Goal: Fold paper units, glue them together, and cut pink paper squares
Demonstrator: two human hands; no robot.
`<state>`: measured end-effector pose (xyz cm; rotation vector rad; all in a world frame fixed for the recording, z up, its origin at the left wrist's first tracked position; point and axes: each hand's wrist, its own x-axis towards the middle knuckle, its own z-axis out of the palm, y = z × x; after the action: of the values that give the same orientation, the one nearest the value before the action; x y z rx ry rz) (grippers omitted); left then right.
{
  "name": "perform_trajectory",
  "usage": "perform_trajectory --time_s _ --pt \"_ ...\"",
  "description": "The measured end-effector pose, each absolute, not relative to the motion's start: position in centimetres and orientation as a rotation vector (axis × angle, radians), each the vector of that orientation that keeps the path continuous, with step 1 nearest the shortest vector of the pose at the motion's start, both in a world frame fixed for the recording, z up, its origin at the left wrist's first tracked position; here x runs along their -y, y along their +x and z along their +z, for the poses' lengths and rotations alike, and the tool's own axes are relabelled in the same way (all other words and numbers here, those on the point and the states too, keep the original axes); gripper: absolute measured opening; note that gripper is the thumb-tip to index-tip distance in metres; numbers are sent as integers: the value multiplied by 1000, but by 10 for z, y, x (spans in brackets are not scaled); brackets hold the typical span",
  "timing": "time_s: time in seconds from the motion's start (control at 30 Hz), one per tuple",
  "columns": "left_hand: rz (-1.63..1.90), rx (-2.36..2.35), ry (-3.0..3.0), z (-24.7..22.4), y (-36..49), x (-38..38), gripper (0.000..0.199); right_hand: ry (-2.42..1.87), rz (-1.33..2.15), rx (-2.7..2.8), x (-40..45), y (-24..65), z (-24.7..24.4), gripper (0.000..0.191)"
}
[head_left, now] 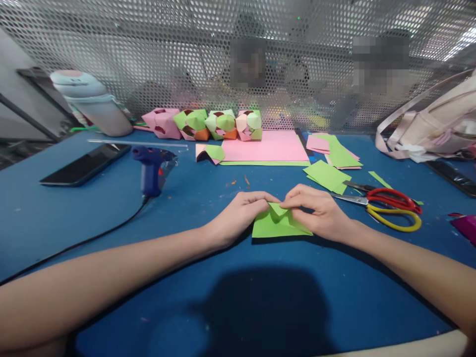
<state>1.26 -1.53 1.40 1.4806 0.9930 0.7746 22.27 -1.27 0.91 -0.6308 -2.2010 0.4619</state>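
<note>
Table [167, 297]: folded sheet [275, 227] between left hand [241, 215] and right hand [320, 210], glue gun [149, 173] left, phone [84, 166] beyond it, bottle [92, 101] behind phone, paper models [191, 124] in back row, large sheets [266, 148] behind hands, small squares [327, 176] and scissors [359, 200] right, bag [439, 119] back right.

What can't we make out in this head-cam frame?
- Upper sides of the green sheet: head view, partly hidden by the left hand and right hand.
- Far end of the cord: head view, cut off by the left edge.
- Rest of the bag and the magenta thing: head view, cut off by the right edge.
- People: head view, blurred and screened by the mesh.
</note>
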Motion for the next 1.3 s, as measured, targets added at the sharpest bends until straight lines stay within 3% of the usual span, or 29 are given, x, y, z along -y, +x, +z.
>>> perform_trajectory --time_s 0.4,0.67,1.3 --pt "768 -1031 1505 14 15 14 25 -600 426 2252 12 225 8 32" --pt "747 -1106 1696 17 15 15 29 -749 559 2139 15 220 10 14" --pt "786 -1075 1786 17 14 14 27 -1006 701 2105 11 221 11 6"
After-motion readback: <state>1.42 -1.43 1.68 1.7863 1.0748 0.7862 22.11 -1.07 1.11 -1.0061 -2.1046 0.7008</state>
